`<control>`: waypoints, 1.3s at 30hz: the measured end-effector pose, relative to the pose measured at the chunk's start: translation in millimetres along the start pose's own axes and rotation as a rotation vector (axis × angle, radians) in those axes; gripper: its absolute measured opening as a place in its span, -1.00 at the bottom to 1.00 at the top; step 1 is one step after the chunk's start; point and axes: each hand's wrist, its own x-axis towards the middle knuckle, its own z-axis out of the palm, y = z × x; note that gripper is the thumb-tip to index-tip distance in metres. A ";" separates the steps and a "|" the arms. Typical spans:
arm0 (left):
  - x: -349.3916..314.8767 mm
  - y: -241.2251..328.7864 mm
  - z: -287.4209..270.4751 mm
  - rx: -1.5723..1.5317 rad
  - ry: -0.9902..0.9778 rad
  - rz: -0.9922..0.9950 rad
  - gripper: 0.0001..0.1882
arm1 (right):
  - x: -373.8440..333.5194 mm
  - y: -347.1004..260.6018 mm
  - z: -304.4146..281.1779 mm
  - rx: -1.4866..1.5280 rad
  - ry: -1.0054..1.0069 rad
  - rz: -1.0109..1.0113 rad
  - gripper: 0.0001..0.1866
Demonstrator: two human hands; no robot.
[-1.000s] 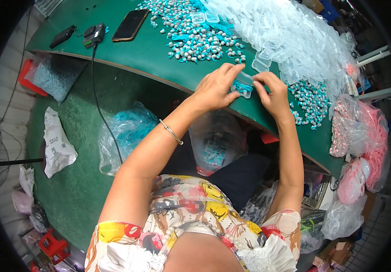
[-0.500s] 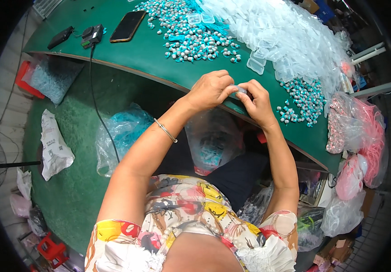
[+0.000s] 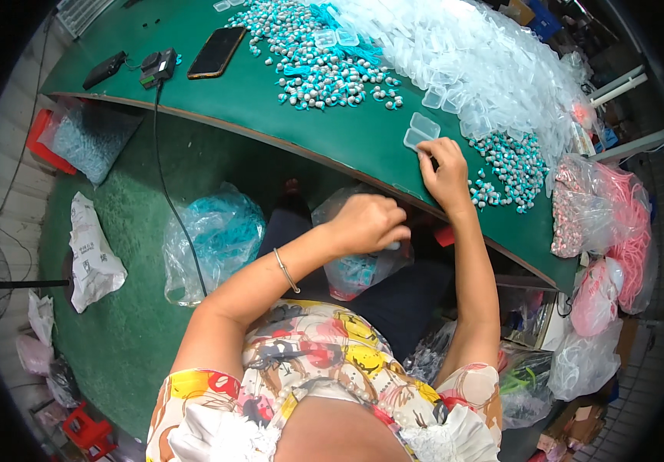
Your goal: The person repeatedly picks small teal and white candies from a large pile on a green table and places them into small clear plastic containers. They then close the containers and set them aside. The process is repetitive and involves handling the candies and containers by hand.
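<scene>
My right hand [image 3: 446,173] is at the table edge, thumb and fingers pinching the near corner of an open clear plastic case [image 3: 424,125] on the green table. Below the table's edge, my left hand [image 3: 369,223] hovers over a clear plastic bag [image 3: 347,271] between my knees, which has turquoise pieces inside. Its fingers are curled in, and a small pale bit shows under them; what it is cannot be made out. Beside my right hand lies a small pile of silver-and-turquoise earplugs [image 3: 509,165], and a larger pile of corded earplugs [image 3: 332,77] spreads farther left.
A big heap of clear plastic cases [image 3: 486,69] covers the far right of the table [image 3: 216,104]. A phone [image 3: 216,52] and a small device [image 3: 158,68] with a hanging cable lie at the left. Bags of pink cord [image 3: 631,231] hang at the right end; a turquoise-filled bag [image 3: 220,231] stands on the floor.
My hands were together over a small clear piece at the table edge. Now my left hand has dropped toward the bag, while my right has moved slightly up to the open case on the table.
</scene>
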 end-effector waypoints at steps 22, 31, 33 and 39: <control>91.9 -87.0 -24.6 0.237 0.157 -0.299 -0.88 | -37.1 4.9 -74.4 -0.525 -0.031 0.198 -0.88; 89.5 -76.8 -24.6 -0.059 0.227 -0.360 -0.85 | -24.3 -11.5 -46.2 0.017 0.026 0.365 -0.87; 84.4 -59.6 -26.0 -0.228 0.197 -0.369 -0.83 | -21.5 -15.9 -24.7 0.298 0.100 0.414 -0.87; 81.3 -51.8 -12.7 -0.040 0.136 -0.200 -0.89 | -19.4 -27.5 7.1 -0.093 0.094 0.261 -0.88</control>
